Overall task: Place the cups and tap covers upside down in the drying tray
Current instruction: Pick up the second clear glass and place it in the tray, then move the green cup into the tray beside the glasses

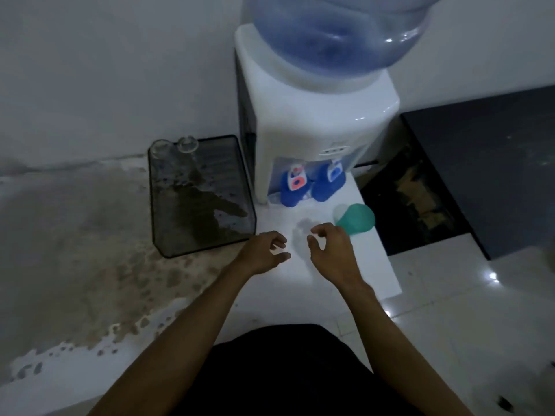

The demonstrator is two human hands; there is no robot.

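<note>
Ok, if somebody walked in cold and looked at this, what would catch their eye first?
Probably the big blue water bottle at the top, sitting on the white dispenser with two blue taps. Next, the two bare hands, left and right, hovering empty over the white counter, with a green cup lying on its side just beyond the right hand. To the left sits a wet, dark drying tray.

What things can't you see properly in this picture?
- Water bottle: its top is cut off by the head view's upper edge.
- Two clear cups in the drying tray: see-through and small, so upright or flipped is unclear.
- Green cup: blurred, partly behind the right hand.
- Left hand: curled fingers hide whether it holds anything.
</note>
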